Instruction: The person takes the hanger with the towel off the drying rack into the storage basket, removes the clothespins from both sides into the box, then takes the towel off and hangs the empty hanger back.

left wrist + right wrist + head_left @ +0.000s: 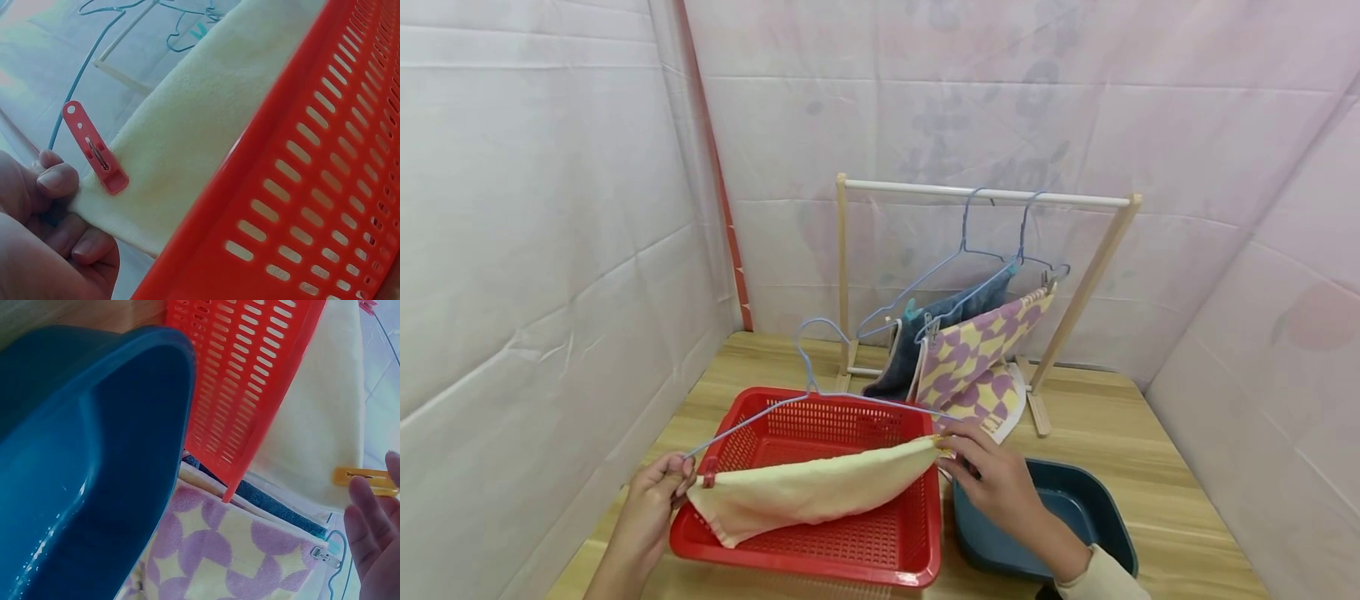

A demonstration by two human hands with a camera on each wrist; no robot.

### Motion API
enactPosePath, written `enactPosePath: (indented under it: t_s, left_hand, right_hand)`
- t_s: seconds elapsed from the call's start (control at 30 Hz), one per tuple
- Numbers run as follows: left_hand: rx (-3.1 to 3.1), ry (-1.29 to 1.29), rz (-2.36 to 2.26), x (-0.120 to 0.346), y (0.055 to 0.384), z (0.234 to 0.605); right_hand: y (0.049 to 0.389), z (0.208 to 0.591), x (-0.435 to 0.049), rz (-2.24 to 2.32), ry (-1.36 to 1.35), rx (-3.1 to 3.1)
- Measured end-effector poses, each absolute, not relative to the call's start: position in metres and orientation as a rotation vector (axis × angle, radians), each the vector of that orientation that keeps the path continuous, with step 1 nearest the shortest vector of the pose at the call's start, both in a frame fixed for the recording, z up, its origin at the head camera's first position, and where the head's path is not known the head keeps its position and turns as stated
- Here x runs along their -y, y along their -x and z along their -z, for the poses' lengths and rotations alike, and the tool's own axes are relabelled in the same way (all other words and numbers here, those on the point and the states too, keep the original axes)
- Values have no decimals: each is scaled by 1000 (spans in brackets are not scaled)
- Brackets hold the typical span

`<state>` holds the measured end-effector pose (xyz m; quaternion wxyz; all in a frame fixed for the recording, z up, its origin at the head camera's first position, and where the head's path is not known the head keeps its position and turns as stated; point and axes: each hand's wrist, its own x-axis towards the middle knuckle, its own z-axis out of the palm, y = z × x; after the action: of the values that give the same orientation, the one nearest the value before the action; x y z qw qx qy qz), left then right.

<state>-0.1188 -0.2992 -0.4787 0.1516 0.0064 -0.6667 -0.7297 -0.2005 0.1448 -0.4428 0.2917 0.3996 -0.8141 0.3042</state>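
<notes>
A pale yellow towel (820, 490) hangs from a blue wire hanger (767, 407) above the red basket (805, 567). My left hand (655, 492) pinches the hanger's left end, its fingers beside the towel's corner. Close to that hand, a red clothespin (95, 147) clips the towel. At the other end, my right hand (996, 475) pinches an orange clothespin (365, 480) at the towel's upper right corner. The hanger's right tip is hidden behind the right hand in the head view.
Behind the basket stands a rack with a white rail (910, 189) and wooden legs. On it hang a dark blue towel (958, 302) and a purple-and-yellow patterned towel (981, 342), both on blue hangers. A dark blue basin (1120, 521) sits right of the basket.
</notes>
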Motion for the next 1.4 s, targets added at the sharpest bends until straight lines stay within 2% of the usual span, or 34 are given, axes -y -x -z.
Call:
enactPosePath:
  t_s: [0.67, 1.4]
  left_hand:
    - [1993, -90, 2086, 292, 120, 478]
    - [2095, -222, 1996, 296, 121, 474]
  right_hand:
    - [202, 448, -146, -762, -1057, 2025]
    - [199, 433, -151, -869, -1033, 1822]
